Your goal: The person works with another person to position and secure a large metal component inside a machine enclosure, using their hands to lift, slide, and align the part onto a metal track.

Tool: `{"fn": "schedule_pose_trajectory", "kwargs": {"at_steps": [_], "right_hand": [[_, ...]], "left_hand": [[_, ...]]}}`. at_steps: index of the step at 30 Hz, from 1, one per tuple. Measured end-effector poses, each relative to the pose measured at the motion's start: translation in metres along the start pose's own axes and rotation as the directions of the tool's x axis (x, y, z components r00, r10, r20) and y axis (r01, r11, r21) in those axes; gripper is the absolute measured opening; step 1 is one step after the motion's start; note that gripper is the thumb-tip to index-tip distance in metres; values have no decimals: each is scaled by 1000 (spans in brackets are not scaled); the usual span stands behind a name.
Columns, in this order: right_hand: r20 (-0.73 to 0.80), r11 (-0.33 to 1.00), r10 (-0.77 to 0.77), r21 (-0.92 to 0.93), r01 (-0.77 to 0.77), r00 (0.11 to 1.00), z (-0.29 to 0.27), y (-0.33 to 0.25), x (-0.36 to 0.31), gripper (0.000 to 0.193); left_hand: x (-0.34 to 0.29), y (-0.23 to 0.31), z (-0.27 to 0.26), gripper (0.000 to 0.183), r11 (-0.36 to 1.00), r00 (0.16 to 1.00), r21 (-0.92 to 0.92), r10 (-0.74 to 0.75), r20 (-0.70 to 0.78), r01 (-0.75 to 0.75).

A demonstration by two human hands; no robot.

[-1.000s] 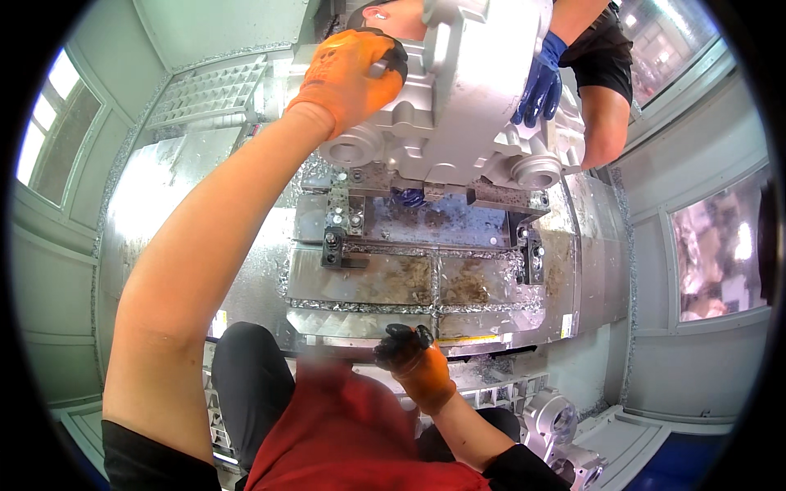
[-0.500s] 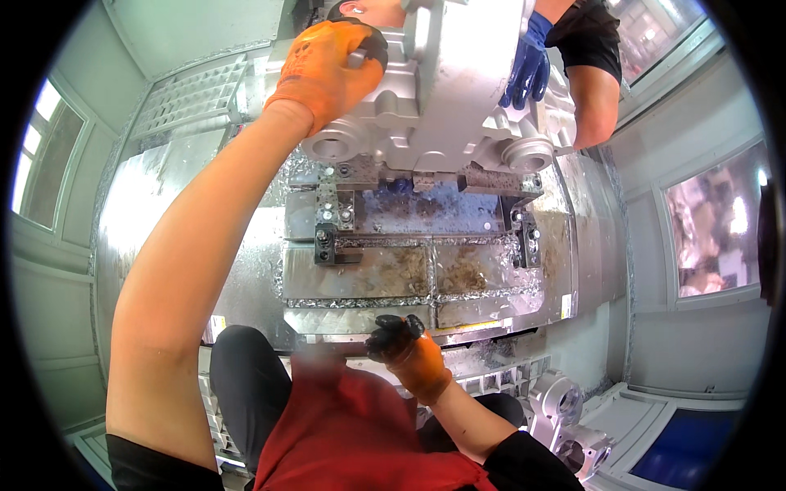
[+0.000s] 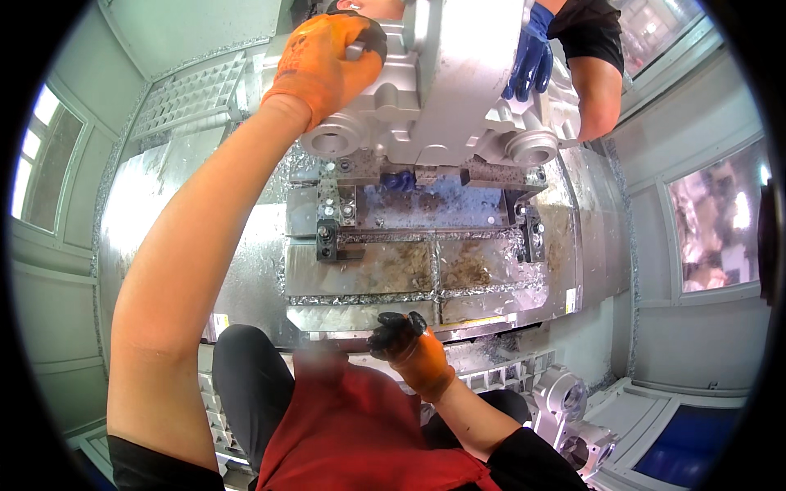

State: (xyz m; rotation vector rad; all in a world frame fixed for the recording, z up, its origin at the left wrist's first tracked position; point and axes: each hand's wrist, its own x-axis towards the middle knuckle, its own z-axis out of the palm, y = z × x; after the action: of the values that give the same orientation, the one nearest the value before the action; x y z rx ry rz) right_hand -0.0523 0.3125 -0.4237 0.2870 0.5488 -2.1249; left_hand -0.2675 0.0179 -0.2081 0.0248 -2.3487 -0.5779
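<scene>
My left hand (image 3: 326, 65), in an orange glove with dark fingertips, grips the upper left side of a large silver metal casting (image 3: 458, 94). The casting stands over a machine fixture with dark clamping blocks (image 3: 326, 237); whether it rests on them is hard to tell. Nearer to me, my right hand (image 3: 413, 353), in an orange glove with black fingers, hovers by the table's front edge. Its fingers are loosely curled and apart, and nothing shows in them. A co-worker's blue-gloved hand (image 3: 530, 61) lies on the casting's right side.
Metal chips lie over the steel table (image 3: 360, 282). Another casting (image 3: 573, 417) sits low at the right, beside a slotted rail (image 3: 516, 372). Pale enclosure walls with windows (image 3: 712, 233) stand on both sides. A grid panel (image 3: 188, 94) is at the far left.
The view has shifted slightly. The casting sits a touch higher in the picture, with my left hand still on it. My right hand has hardly moved.
</scene>
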Motion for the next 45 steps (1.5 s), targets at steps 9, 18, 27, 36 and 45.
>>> {"fn": "schedule_pose_trajectory", "kwargs": {"at_steps": [9, 18, 27, 36, 45], "right_hand": [[-93, 996, 48, 84, -41, 994, 10, -4, -1, 40], [90, 999, 17, -35, -14, 996, -17, 8, 4, 42], [-55, 980, -30, -196, 19, 998, 16, -3, -7, 45], [-19, 996, 13, -83, -14, 1000, 15, -9, -8, 52], [110, 933, -119, -328, 149, 987, 0, -5, -7, 30]], "left_hand": [[-1, -2, -2, 28, 1000, 1000, 19, 20, -3, -19], [3, -26, 11, 27, 960, 956, 2, 278, -95, -279], [3, -38, 18, 38, 979, 1000, -206, 3, 16, 0], [3, -32, 19, 40, 935, 997, -348, -60, 42, 71], [6, -43, 20, 42, 987, 1000, -158, 9, -15, -11]]}}
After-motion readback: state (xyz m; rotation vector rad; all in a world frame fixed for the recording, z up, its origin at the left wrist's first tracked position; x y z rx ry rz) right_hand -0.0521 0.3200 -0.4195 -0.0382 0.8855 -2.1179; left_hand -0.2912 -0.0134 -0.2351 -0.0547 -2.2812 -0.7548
